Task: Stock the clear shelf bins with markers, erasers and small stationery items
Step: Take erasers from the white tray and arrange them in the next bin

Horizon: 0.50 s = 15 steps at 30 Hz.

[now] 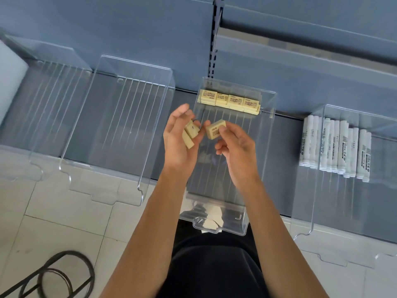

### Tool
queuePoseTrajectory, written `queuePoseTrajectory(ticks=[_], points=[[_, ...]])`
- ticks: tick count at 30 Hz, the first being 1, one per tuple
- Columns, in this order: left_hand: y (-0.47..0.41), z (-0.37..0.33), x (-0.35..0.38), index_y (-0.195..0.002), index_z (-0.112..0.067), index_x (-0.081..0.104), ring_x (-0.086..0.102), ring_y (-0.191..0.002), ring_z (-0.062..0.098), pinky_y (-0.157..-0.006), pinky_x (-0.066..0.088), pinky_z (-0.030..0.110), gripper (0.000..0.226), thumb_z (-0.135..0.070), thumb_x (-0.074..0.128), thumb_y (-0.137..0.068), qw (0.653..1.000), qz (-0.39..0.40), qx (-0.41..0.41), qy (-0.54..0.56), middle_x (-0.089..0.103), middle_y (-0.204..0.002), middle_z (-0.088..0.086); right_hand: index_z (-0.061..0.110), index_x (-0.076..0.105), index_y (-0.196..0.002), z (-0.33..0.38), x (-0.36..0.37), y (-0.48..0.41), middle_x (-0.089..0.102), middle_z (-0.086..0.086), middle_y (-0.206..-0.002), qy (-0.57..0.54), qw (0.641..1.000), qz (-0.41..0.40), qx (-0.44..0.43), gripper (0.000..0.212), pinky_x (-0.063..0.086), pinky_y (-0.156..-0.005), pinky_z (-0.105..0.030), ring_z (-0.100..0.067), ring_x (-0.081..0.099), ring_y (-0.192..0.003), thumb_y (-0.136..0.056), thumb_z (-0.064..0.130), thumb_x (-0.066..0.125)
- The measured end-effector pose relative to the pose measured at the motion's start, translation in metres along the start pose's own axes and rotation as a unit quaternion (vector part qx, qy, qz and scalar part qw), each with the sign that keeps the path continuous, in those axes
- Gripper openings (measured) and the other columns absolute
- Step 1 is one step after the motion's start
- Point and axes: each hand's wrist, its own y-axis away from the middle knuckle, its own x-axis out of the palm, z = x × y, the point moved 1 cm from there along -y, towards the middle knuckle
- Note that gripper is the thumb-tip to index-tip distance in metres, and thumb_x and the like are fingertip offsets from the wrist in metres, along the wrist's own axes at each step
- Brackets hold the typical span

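Erasers going into the middle bin [266, 125].
Our right hand [234, 145] pinches one eraser [216, 129], our left hand [178, 138] holds two spare erasers [190, 134]; next, we set it beside the back row [229, 101].

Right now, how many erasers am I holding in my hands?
3. The upper eraser and lower eraser sit in the left hand; the third eraser is pinched by the right hand. More may hide behind fingers.

Cream erasers [229, 101], brown-printed, at 12 o'clock; white markers [335, 147], black-lettered, at 3 o'clock; slate-blue shelf [287, 136]; black wire stand [66, 252] at 7 o'clock.
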Motion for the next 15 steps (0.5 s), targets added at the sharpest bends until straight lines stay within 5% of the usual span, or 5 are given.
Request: queuePoseTrajectory(ticks=[5,8,11,15], points=[[0.002,-0.007,0.0,-0.105,-0.014,0.058,0.055,-0.074,0.014,-0.082,0.056,0.033,0.023,0.004,0.052,-0.093,1.0,0.006,-0.015,-0.008,0.055,-0.083,0.0,0.014,0.063,-0.101,0.009,0.008,-0.007,0.067,0.001,-0.078,-0.146,0.988,-0.002,0.042,0.009,0.049,-0.061,-0.022,-0.011,0.057,-0.063,-0.098,0.014,0.055],[0.0,-0.01,0.003,-0.106,-0.013,0.061,0.058,-0.069,0.013,-0.066,0.055,0.028,0.027,0.008,0.051,-0.093,0.988,-0.005,-0.011,-0.157,0.057,-0.082,0.002,0.014,0.059,-0.099,0.016,0.009,-0.012,0.066,0.0,-0.08,-0.217,0.974,0.027,0.063,0.01,0.048,-0.057,-0.021,-0.011,0.055,-0.059,-0.099,0.012,0.05],[-0.001,-0.007,0.013,-0.107,-0.016,0.068,0.062,-0.062,0.014,-0.055,0.052,0.026,0.017,-0.006,0.059,-0.095,0.942,0.032,-0.037,-0.333,0.065,-0.081,0.004,0.009,0.057,-0.102,0.018,0.009,-0.017,0.066,-0.003,-0.078,-0.216,0.974,0.045,0.054,0.013,0.05,-0.058,-0.022,-0.012,0.057,-0.059,-0.101,0.007,0.044],[-0.007,-0.008,0.02,-0.104,-0.016,0.071,0.064,-0.061,0.014,-0.053,0.052,0.026,0.012,-0.02,0.069,-0.092,0.934,0.023,-0.039,-0.356,0.07,-0.077,0.002,0.008,0.057,-0.1,0.019,0.01,-0.023,0.063,-0.007,-0.083,-0.223,0.972,0.047,0.046,0.012,0.054,-0.061,-0.025,-0.016,0.061,-0.068,-0.101,0.014,0.047]])
